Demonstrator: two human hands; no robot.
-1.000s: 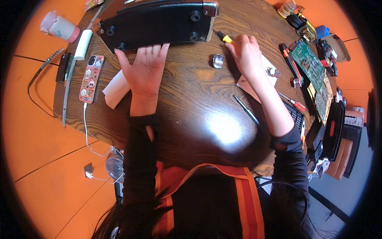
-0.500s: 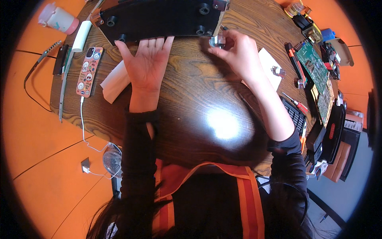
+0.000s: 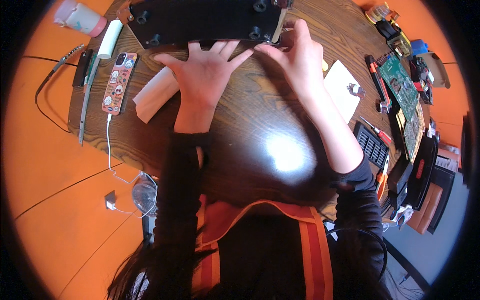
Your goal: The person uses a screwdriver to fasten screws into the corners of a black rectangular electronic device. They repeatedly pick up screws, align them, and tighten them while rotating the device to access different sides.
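A black flat-bottomed box or panel (image 3: 210, 22) with round black feet (image 3: 255, 33) reaches in from the top edge, its far part out of view. My left hand (image 3: 205, 75) is palm up with fingers spread, the fingertips passing under the panel's near edge. At the panel's near right corner, my right hand (image 3: 304, 57) is closed, thumb and fingers pinched against the corner. The small shiny piece in those fingers is mostly hidden by them. Shiny metal corner pieces show at other corners, such as the left corner piece (image 3: 125, 12).
A similar small piece (image 3: 356, 90) lies on white paper (image 3: 342, 82) at right. Beyond it are a screwdriver (image 3: 382, 136), a black grille (image 3: 371, 145) and green circuit boards (image 3: 398, 82). On the left are a paper roll (image 3: 156, 96), a phone (image 3: 119, 84) on a cable, and a cup (image 3: 82, 19).
My right hand has moved up, bringing the small shiny piece to the panel's corner. My left hand has spread its fingers wider and shifted slightly right and up.
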